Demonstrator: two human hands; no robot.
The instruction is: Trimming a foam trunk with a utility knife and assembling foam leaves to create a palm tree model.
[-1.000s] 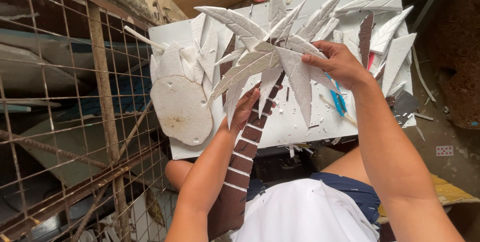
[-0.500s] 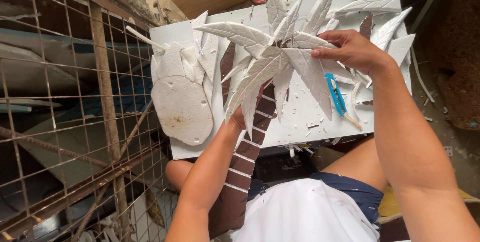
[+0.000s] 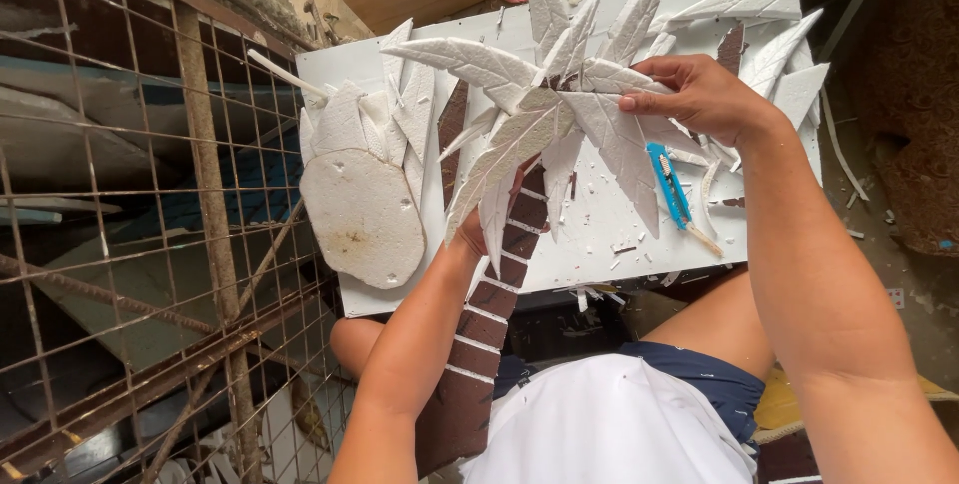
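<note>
Landmark: the white board (image 3: pixel 599 234) across your lap.
Palm tree model (image 3: pixel 529 134): held above the board's middle; white foam leaves fan out from the top of a brown trunk banded with pale stripes.
Left hand (image 3: pixel 475 234): wrapped around the trunk just under the leaves, partly hidden by them.
Right hand (image 3: pixel 699 94): fingertips pinching a leaf at the crown.
Doing it well: keep the trunk steady and press the leaf lightly; foam likely snaps.
On the board: blue utility knife (image 3: pixel 669 184) right of the trunk, foam pineapple shape (image 3: pixel 362 206) at the left end.
Left of the board: rusty wire mesh (image 3: pixel 120 244).
</note>
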